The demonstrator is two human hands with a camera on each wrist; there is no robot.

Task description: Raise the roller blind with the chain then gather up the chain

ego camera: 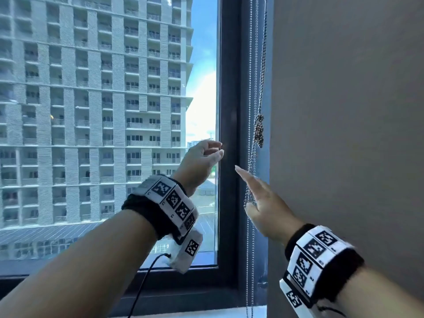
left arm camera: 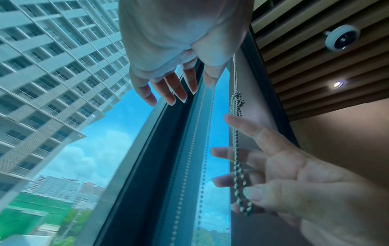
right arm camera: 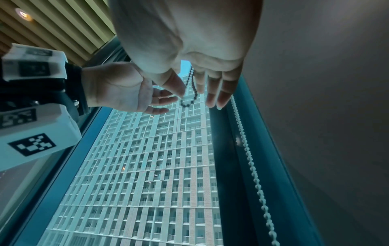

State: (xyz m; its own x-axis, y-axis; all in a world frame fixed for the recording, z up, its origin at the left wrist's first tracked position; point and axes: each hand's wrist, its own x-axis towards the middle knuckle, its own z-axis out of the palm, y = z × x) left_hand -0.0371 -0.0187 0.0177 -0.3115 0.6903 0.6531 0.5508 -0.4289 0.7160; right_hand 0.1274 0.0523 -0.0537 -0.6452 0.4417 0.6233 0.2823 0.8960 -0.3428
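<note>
Bead chains hang down the right side of the window, beside the dark frame. One chain is bunched into a knot, and a doubled loop hangs below it. My right hand is up at this loop with its fingers straight. The loop lies across the fingers and beside the thumb and dangles between thumb and fingers. My left hand hovers left of the chains in front of the frame, with its fingers relaxed and holding nothing. No blind fabric covers the glass.
A grey wall rises just right of the chains. The dark window frame stands between the glass and the chains. Two straight chains run down to the white sill. Overhead are wooden slats and a small camera.
</note>
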